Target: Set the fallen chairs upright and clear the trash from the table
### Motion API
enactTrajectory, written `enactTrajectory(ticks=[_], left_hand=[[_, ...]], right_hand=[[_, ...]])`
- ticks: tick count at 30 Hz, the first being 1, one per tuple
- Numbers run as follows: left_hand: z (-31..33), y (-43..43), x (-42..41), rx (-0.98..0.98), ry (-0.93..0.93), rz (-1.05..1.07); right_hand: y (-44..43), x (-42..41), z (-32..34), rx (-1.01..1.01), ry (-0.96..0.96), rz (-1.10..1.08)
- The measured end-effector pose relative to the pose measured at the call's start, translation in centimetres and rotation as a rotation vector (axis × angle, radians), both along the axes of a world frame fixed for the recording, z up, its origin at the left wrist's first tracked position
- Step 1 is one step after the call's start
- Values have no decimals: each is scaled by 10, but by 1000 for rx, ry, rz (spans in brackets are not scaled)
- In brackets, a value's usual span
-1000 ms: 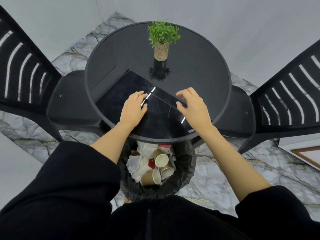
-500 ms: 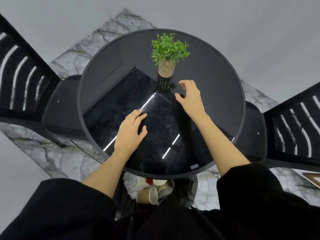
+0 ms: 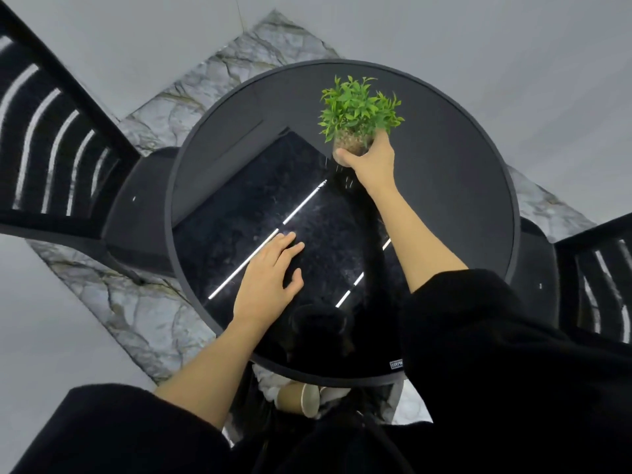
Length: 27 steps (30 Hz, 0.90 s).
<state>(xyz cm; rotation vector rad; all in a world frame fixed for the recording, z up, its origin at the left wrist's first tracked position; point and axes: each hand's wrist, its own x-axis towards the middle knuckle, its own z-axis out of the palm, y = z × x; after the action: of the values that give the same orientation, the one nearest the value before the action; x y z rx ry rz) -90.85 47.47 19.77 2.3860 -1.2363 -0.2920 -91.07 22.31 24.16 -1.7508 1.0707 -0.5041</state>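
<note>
A round black glossy table point(image 3: 461, 206) fills the middle of the view. My right hand point(image 3: 371, 162) is wrapped around the pot of a small green plant point(image 3: 359, 112) at the table's far side. Flat on the tabletop nearer to me lies my left hand point(image 3: 268, 280), fingers spread, holding nothing. Two black slatted chairs stand upright, one on the left point(image 3: 61, 159) and one on the right point(image 3: 595, 278). Below the table's near edge a bin holds a brown paper cup point(image 3: 297, 398) and white crumpled paper point(image 3: 273, 383), mostly hidden by the table.
Marble-patterned floor point(image 3: 136, 316) shows around the table, with plain grey flooring beyond. A small label point(image 3: 396, 365) sits at the table's near rim. My black sleeves fill the bottom of the view.
My right hand reached forward and closed around the plant pot. The left hand stayed flat on the table. My view moved forward, hiding more of the bin under the table edge.
</note>
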Motion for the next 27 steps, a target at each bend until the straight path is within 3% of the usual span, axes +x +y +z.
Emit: enactTrajectory(ticks=[7, 27], left_hand=[[3, -1, -2, 22, 16, -1], [3, -1, -3, -10, 5, -15]], right_hand=[[24, -29, 10, -12, -68, -34], [62, -76, -2, 15, 0, 132]])
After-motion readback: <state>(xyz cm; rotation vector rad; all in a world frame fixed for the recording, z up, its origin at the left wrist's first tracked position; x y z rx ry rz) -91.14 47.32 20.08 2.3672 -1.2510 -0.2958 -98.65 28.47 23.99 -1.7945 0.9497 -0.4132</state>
